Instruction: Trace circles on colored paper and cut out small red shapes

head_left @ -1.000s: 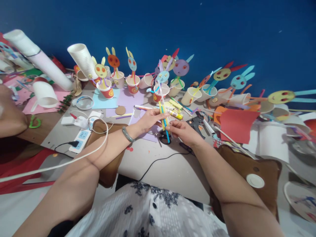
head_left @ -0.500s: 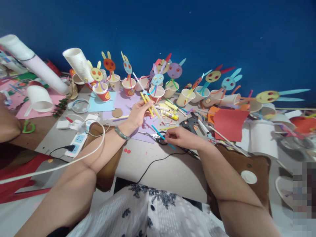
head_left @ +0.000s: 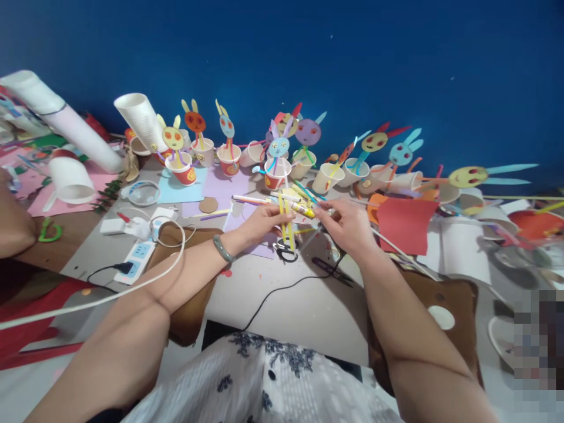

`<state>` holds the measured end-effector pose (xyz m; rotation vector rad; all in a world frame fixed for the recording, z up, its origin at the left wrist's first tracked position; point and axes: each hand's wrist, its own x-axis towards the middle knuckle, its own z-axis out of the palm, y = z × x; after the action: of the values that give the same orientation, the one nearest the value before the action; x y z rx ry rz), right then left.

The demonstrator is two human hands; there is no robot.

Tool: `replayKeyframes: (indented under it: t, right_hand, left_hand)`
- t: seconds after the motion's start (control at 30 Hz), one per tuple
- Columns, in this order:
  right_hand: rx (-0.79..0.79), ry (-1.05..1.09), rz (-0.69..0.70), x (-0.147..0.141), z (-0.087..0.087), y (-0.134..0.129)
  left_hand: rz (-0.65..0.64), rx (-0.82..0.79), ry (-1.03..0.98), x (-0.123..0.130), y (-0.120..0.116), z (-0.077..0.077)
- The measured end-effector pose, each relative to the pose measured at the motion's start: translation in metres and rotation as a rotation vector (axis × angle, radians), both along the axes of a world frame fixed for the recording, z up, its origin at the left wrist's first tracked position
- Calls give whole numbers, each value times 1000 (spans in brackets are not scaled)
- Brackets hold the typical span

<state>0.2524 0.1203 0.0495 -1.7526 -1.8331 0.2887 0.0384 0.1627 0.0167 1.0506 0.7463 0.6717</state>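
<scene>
My left hand [head_left: 267, 222] is closed in a pinch on thin yellow strips [head_left: 288, 235], which hang side by side above the table. Below them lie black-handled scissors [head_left: 287, 256], partly covered. My right hand [head_left: 346, 222] is closed with its fingertips down, beside a yellow glue stick [head_left: 303, 210] and some blue and green sticks [head_left: 308, 191]. What its fingers hold, if anything, is hidden. The black glue gun seen there earlier is mostly covered by this hand; its cable [head_left: 282, 288] runs toward the table's front edge.
Paper cups with rabbit figures [head_left: 278, 147] line the back by the blue wall. A power strip [head_left: 137, 256] and white cable lie at left, red paper [head_left: 408, 229] and a white paper roll [head_left: 465, 249] at right. Another person's arm [head_left: 15, 217] rests at far left.
My right hand has moved up and right from the scissors to the glue gun; the blue strip it held no longer shows there. My left hand has brought the yellow strips lower and right.
</scene>
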Motion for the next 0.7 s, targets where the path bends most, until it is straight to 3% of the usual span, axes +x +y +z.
replayKeyframes:
  t: [0.13, 0.37, 0.5, 0.7]
  right_hand:
    - [-160, 439, 117, -17, -3, -4]
    - [-406, 836, 232, -26, -11, -4]
    - [-379, 945, 166, -26, -11, -3]
    - [-264, 1042, 45, -23, -11, 2]
  left_hand:
    - [-224, -43, -1, 4, -12, -2]
    - [-278, -12, -18, 7, -16, 2]
    - [-277, 15, 18, 5, -16, 4]
    - [-396, 34, 60, 3, -17, 5]
